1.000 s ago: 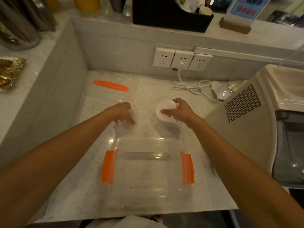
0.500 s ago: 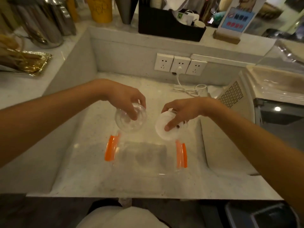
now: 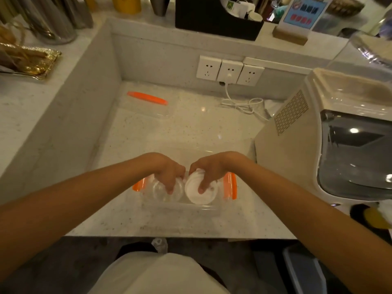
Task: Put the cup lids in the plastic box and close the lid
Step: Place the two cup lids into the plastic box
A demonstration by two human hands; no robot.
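A clear plastic box (image 3: 180, 205) with orange side clips (image 3: 230, 185) stands near the counter's front edge. My left hand (image 3: 167, 171) grips a stack of clear cup lids (image 3: 161, 190) inside the box's left half. My right hand (image 3: 210, 168) holds a stack of white cup lids (image 3: 196, 190) inside the right half. Both stacks are tilted on edge, side by side and touching. The box's clear lid (image 3: 146, 108), with an orange strip, lies flat at the back left of the counter.
A beige machine (image 3: 307, 132) stands close on the right. A white cable (image 3: 241, 102) runs from wall sockets (image 3: 230, 70) at the back. A raised stone ledge (image 3: 63, 98) borders the left side. Metal containers, a gold tray and a black organiser sit on the upper shelf.
Both hands lifted the lid stacks from the counter behind the box, carried them over it, and lowered them into the box.
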